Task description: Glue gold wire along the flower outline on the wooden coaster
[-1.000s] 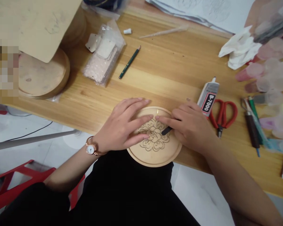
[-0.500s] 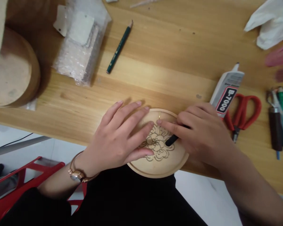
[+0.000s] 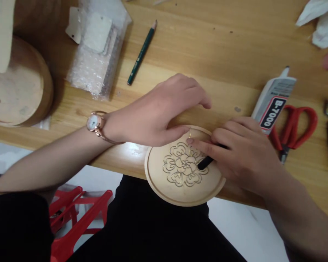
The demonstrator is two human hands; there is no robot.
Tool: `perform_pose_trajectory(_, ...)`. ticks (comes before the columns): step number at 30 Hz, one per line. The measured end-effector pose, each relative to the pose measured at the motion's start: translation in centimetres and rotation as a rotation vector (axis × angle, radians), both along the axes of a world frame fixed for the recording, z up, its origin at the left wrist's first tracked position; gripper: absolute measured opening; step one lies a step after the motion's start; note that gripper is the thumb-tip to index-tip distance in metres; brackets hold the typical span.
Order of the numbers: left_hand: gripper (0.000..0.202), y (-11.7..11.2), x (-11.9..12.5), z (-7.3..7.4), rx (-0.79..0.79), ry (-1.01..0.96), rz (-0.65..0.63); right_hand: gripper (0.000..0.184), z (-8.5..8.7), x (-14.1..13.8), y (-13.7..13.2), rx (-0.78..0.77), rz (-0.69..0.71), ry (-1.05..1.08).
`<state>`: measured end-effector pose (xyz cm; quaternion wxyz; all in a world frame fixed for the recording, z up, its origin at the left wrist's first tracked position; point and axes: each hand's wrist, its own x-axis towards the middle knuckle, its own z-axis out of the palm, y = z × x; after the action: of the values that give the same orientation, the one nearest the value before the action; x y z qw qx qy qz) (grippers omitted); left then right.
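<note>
one wooden disc [image 3: 180,185] under black tool [image 3: 205,163], right hand [image 3: 243,156]

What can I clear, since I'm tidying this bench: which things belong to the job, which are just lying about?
In the job:
the carved round wooden plaque
its gold wire
the black-handled tool in the right hand
probably the B-7000 glue tube

Lying about:
the green pencil
the bubble-wrap bag
the round wooden discs
the red-handled scissors
</note>
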<state>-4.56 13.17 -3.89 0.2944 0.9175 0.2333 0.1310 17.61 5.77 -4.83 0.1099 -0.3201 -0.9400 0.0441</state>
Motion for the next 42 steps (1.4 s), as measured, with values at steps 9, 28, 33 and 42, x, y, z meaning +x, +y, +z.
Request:
perform_pose_trajectory(9, 0.034, -1.0, -0.5, -1.1, -0.020, -0.011, -0.045, 0.030, 0.0, 0.0, 0.1, -0.003, -0.004, 0.006)
perform_pose_trajectory(28, 0.030, -1.3, -0.3, -1.9, -0.096, -0.118, -0.065, 0.028, -0.2, -0.2, 0.0, 0.011, -0.024, 0.030)
perform_pose_trajectory(33, 0.028, -1.4, -0.3, -1.9, -0.092, -0.113, -0.060, 0.028, -0.1, -0.2, 0.1, 0.015, -0.005, 0.035)
perform_pose_trajectory(42, 0.031, -1.6, -0.2, -1.6, -0.074, -0.087, -0.035, 0.027, -0.1, 0.0, 0.3, 0.016, 0.034, 0.031)
